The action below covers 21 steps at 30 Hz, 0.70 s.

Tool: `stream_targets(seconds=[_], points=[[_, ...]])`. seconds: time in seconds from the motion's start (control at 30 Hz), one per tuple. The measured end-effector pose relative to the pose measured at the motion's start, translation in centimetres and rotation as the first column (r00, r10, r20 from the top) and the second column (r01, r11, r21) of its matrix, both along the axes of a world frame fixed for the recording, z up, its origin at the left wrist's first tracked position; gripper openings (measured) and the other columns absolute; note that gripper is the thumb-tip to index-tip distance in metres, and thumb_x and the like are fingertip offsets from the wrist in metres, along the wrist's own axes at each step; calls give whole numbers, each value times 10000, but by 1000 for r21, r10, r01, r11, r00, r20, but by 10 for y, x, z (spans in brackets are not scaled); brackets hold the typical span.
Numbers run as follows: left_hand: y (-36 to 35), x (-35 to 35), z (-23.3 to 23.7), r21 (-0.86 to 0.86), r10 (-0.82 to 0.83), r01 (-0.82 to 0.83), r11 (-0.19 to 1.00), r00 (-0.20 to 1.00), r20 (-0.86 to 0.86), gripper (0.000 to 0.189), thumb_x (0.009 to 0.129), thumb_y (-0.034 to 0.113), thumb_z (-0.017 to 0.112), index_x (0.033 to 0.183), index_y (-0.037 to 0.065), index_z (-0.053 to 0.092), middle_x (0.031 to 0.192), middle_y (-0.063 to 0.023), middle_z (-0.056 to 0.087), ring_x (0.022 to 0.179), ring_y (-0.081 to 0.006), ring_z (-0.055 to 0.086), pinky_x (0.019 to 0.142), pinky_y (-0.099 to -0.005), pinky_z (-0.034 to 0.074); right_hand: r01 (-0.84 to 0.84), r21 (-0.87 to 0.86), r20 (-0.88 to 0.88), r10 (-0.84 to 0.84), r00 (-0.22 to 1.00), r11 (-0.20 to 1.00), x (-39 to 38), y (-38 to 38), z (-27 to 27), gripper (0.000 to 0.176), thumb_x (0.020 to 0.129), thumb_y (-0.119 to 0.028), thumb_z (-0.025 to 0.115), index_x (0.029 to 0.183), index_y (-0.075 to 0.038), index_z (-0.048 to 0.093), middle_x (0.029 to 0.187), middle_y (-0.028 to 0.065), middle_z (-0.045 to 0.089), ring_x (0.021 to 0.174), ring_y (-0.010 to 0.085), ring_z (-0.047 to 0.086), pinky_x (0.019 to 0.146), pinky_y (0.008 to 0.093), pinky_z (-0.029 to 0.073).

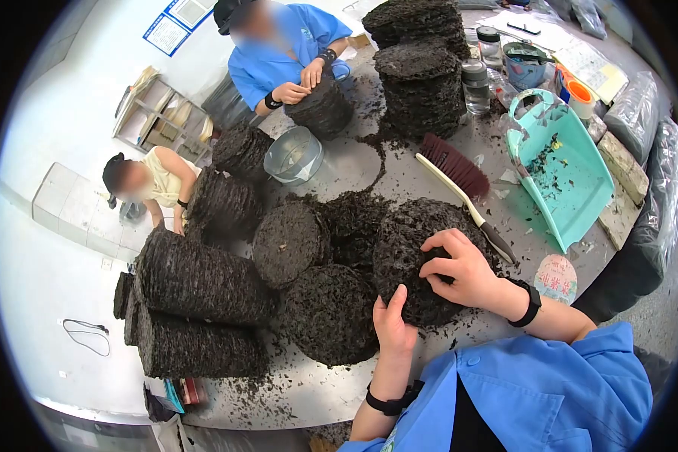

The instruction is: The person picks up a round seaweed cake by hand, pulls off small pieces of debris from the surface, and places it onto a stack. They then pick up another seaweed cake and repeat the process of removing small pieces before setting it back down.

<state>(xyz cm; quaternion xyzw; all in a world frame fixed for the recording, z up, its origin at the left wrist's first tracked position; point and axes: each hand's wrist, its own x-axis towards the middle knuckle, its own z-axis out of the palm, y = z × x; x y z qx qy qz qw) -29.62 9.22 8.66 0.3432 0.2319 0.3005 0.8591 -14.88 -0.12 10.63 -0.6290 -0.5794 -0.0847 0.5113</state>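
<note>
A round stack of dark, flaky sheets (407,241) lies in front of me on the metal table. My right hand (459,270) is over its top, fingers curled and touching the surface; whether anything is between the fingertips is hidden. At the near edge of the same stack is my left hand (394,324), thumb and fingers apart, with nothing held. Left of it lies another round dark stack (330,315), with a further round stack (290,242) behind. Loose dark flakes are scattered around the stacks.
A brush (459,177) and a green dustpan (561,173) lie to the right. Tall dark stacks (420,90) and a clear round container (294,156) stand further back. Stacks on their sides (203,279) are at the left. Two people (290,49) work across the table.
</note>
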Motion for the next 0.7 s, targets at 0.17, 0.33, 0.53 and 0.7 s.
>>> stream_targets(seconds=[0.17,0.33,0.53,0.7], points=[[0,-2,-1,-20,8,-7,1000,1000,22,304,942,49,548,1240,-5,523,1196,-111,601,1058,-201,604,920,-351,508,-57,-24,-26,56,998,998,2,-2,2,136,674,-18,692,789,-79,653,1059,103,584,952,306,568,844,401,480],[-2,0,0,-1,31,-31,1000,999,11,317,936,45,554,1246,-12,517,1202,-118,596,1067,-211,598,930,-355,502,5,-9,-149,-7,989,1000,2,5,-2,118,685,-56,740,779,-70,672,1012,79,614,925,280,582,803,382,495],[-12,1,-7,150,67,-60,987,997,-42,317,944,54,534,1254,-13,513,1208,-111,592,1088,-201,584,958,-355,475,36,-17,-165,-39,985,999,0,6,2,106,676,-70,768,761,-69,704,957,56,633,897,250,594,772,358,504],[-18,3,-12,394,159,-118,911,984,-74,283,933,22,571,1210,-28,544,1179,-97,603,1038,-164,588,916,-318,490,119,-59,-175,-128,976,991,-5,9,5,136,633,-31,764,723,-48,664,947,69,621,887,263,583,754,364,488]])
